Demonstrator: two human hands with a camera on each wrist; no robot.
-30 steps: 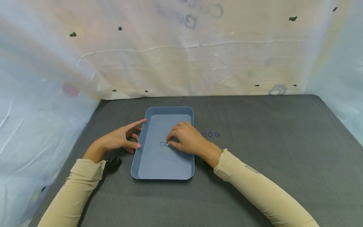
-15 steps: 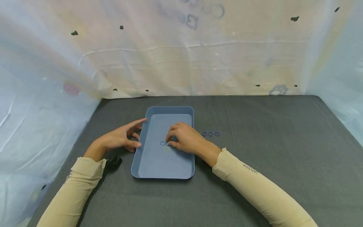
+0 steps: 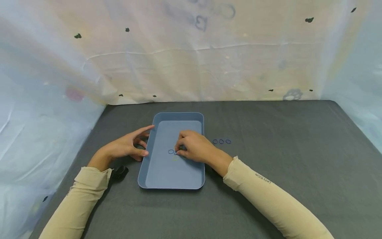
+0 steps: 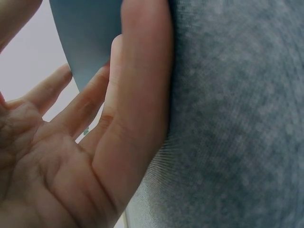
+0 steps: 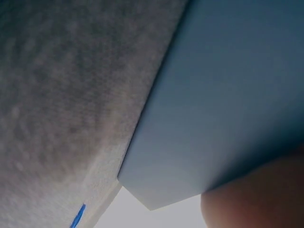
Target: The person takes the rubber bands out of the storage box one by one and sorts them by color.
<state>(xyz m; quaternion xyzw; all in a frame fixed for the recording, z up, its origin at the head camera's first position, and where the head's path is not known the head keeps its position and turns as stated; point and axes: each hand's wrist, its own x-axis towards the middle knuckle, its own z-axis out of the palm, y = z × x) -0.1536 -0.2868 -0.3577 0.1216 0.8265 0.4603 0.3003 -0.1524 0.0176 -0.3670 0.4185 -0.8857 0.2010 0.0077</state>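
A shallow blue-grey tray (image 3: 167, 172) lies on the table. My left hand (image 3: 126, 145) rests against its left side, fingers and thumb spread along the wall; the left wrist view shows the fingers touching the tray. Inside the tray, my right hand (image 3: 195, 146) has thumb and forefinger close together, pinching a small blue ring (image 3: 175, 153) mostly covered by the fingertips. Another thin blue ring (image 3: 171, 151) lies just left of it. A yellow-green ring (image 3: 175, 158) lies slightly nearer. The right wrist view shows only part of that hand, not its fingertips.
Three dark blue rings, the middle ring (image 3: 221, 141) among them, lie in a row on the grey cloth right of the tray. A black object (image 3: 120, 173) sits by the left wrist. A pale curtain (image 3: 191, 73) hangs behind the table.
The right hand's fingers have shifted slightly over the blue ring and cover more of it. The left hand and the tray stay in place.
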